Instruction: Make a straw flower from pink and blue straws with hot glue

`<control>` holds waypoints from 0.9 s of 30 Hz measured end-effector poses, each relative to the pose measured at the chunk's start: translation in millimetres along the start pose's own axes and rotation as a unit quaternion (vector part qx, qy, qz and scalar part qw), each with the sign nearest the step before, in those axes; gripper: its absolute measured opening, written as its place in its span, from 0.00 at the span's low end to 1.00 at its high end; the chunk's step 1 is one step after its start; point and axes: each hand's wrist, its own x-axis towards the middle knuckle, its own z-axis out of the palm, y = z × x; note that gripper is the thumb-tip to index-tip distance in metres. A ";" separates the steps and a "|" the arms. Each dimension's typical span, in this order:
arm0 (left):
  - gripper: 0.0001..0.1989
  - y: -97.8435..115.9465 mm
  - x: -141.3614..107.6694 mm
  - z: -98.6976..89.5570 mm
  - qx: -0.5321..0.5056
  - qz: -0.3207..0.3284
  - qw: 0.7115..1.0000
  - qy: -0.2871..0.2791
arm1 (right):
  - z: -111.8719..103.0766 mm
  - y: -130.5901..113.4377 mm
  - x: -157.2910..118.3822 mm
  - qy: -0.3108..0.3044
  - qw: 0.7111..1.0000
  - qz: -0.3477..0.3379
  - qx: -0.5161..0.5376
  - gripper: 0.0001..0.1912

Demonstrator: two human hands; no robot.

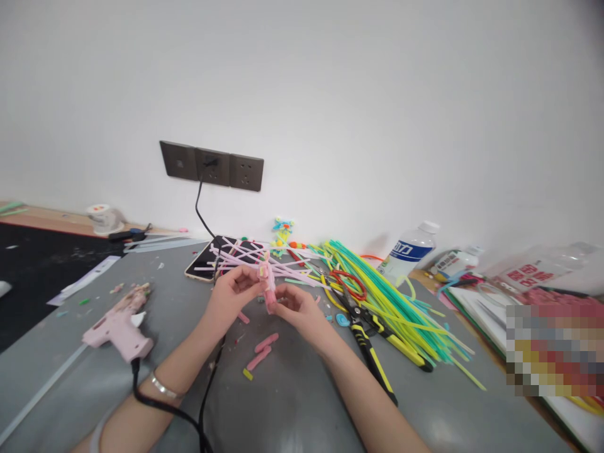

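Between my two hands, above the middle of the grey table, is a small pink pipe-cleaner figure [267,281] with a pale yellowish patch near its top. My left hand [236,292] pinches it from the left side. The fingertips of my right hand [296,308] are closed on its lower right edge. Short pink pipe-cleaner pieces [262,353] lie on the table below, beside a small yellow bit [248,374]. A pink hot glue gun [120,333] rests at the left, its tip caked with glue.
Yellow-and-black pliers [372,343] and green and yellow pipe cleaners [401,302] lie at the right. Behind my hands are pink stems [240,259] and a phone [204,264]. A bottle [410,248] stands near the wall. The glue gun's cord [207,396] crosses by my left arm.
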 end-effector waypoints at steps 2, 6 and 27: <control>0.13 -1.2 0.4 -0.2 0.009 0.011 1.000 -0.002 | -0.4 -2.2 -0.1 -0.002 1.000 -0.002 -0.013 0.12; 0.15 1.7 3.3 -1.0 0.025 0.045 0.997 0.056 | -10.6 -10.7 1.0 0.019 0.999 -0.016 -0.037 0.12; 0.15 -3.2 7.5 -10.3 0.201 0.091 0.974 0.056 | -77.0 -17.4 9.8 0.428 0.882 -0.137 0.144 0.13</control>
